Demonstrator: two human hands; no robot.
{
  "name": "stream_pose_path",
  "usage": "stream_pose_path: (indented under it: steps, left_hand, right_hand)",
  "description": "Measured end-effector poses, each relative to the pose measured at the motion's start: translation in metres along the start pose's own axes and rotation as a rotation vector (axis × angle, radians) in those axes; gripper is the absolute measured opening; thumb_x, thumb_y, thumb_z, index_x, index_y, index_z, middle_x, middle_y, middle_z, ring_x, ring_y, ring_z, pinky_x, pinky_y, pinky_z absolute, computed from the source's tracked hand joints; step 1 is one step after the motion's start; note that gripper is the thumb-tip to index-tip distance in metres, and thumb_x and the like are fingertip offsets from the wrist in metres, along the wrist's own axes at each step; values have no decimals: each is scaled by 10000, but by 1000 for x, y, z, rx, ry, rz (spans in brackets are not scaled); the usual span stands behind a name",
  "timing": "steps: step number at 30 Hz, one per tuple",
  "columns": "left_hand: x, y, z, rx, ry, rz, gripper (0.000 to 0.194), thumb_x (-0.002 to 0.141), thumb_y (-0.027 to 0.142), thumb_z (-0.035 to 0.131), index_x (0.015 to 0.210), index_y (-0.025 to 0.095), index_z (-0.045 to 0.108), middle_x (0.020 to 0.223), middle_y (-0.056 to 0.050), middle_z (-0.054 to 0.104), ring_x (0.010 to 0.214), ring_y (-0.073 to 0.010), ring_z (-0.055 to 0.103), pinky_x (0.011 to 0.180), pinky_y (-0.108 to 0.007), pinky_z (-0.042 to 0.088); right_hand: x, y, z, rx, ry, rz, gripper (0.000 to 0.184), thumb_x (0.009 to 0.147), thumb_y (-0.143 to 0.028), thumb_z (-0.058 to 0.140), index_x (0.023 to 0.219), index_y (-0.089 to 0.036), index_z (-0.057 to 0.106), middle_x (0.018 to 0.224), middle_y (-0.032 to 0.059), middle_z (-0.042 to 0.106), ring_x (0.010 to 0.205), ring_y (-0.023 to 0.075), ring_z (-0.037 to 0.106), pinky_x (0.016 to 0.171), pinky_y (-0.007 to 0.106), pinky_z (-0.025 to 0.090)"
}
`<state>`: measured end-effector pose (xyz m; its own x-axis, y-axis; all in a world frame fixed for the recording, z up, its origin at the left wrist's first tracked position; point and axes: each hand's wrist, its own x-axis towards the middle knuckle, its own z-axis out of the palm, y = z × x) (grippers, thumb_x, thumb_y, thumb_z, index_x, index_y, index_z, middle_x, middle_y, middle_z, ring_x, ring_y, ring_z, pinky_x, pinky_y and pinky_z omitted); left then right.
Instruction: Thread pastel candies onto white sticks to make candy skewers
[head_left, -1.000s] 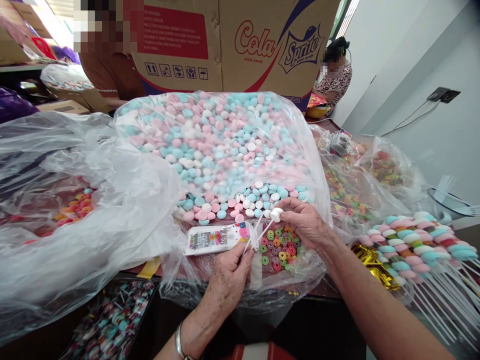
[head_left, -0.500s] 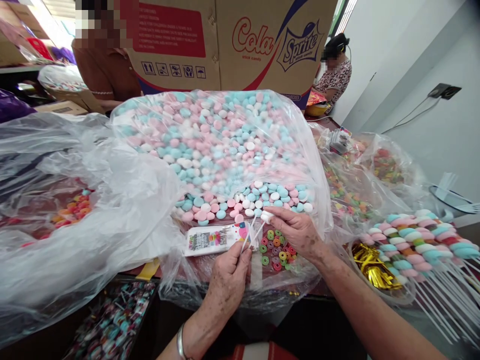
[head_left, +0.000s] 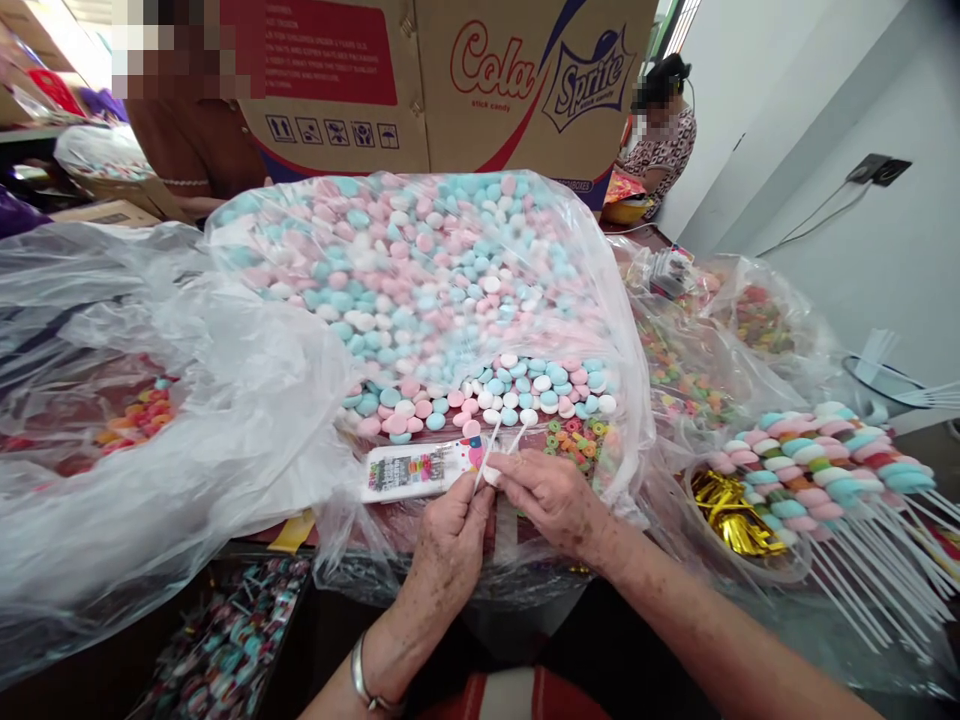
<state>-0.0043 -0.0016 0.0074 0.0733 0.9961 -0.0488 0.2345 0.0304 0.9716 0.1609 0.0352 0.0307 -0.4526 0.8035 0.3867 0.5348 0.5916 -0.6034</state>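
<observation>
My left hand [head_left: 448,545] is closed in a pinch on thin white sticks [head_left: 491,442] that point up and away. My right hand [head_left: 553,497] pinches a small white candy [head_left: 491,476] on one stick, right beside my left fingertips. Just beyond lies a big clear bag [head_left: 450,280] of pink, blue and white round candies. A patch of small coloured ring candies [head_left: 574,441] shows under plastic past my right hand. A printed card [head_left: 416,470] lies flat to the left of the sticks.
Finished candy skewers [head_left: 825,470] lie piled at right, beside a bowl with gold foil [head_left: 731,520]. Crumpled clear plastic [head_left: 150,420] covers the left. A Cola/Sprite cardboard box [head_left: 450,80] stands behind. One person stands at far left, another sits at far right.
My right hand has slid the white candy down the stick, from near its tip to my left fingertips. The view shifted slightly right and down.
</observation>
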Motion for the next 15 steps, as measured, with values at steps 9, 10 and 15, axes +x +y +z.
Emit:
stream_pose_path:
  steps: [9,10,15]
  left_hand:
    - [1,1,-1,-14,29,-1,294,914,359,461,669,199,498,551,45,472,523,-125,431,533,-227,340]
    - [1,2,-1,-10,27,-1,289,911,360,462,676,199,507,552,46,473,521,-125,428,530,-226,336]
    - [0,5,-1,16,7,14,278,905,353,467,680,199,521,554,46,480,534,-130,439,548,-230,339]
  right_hand:
    - [9,16,-31,-515,-185,181,201,906,-232,502,982,-171,678,950,104,656,947,246,573,845,366,463]
    - [9,17,-29,-579,-253,176,180,898,-226,512,909,-170,683,923,105,643,927,249,562,838,369,452]
    - [7,11,-13,-645,-291,198,149,871,-134,502,841,-155,647,929,112,630,923,246,546,848,357,423]
